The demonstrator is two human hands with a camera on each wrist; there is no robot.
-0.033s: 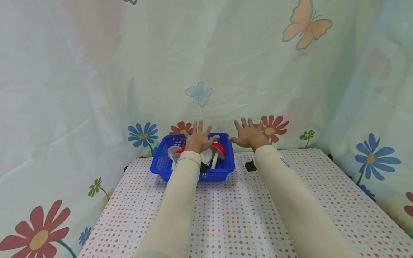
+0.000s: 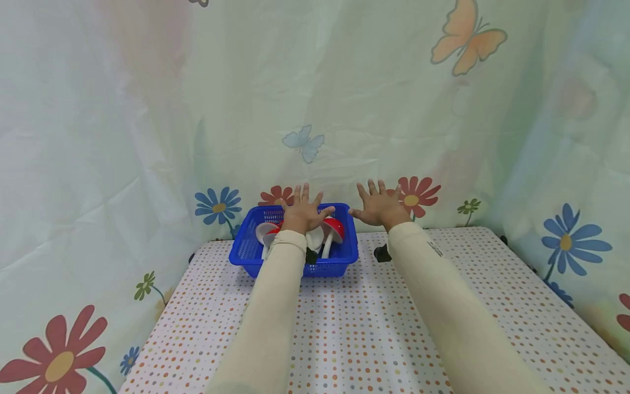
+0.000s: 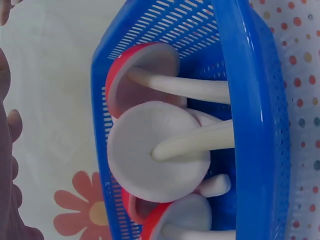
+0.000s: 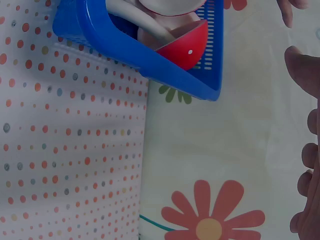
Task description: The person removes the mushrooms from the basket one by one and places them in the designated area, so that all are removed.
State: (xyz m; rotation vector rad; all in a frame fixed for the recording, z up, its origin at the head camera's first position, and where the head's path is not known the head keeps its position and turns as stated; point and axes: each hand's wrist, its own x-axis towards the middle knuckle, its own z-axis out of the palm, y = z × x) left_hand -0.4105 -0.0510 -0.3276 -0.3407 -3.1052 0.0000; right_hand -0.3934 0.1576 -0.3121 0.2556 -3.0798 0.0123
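Observation:
A blue plastic basket (image 2: 322, 269) stands at the back of the table, holding several toy mushrooms with red caps, pale undersides and white stems. One mushroom (image 2: 335, 227) leans in its right side; another (image 3: 160, 150) shows its pale underside in the left wrist view. Above the basket, my left hand (image 2: 302, 215) is held palm forward with fingers spread, gripping nothing. My right hand (image 2: 380, 209) is raised just right of the basket, its fingers likewise spread and holding nothing. In the head view, the left hand and forearm hide part of the basket's contents.
White cloth with coloured dots covers the table (image 2: 344, 334). Behind it and along both sides hangs a pale curtain (image 2: 374, 109) printed with flowers and butterflies. Small dark clips (image 2: 503, 239) sit at the table's edges. A black wrist device (image 2: 381, 253) shows under the right wrist.

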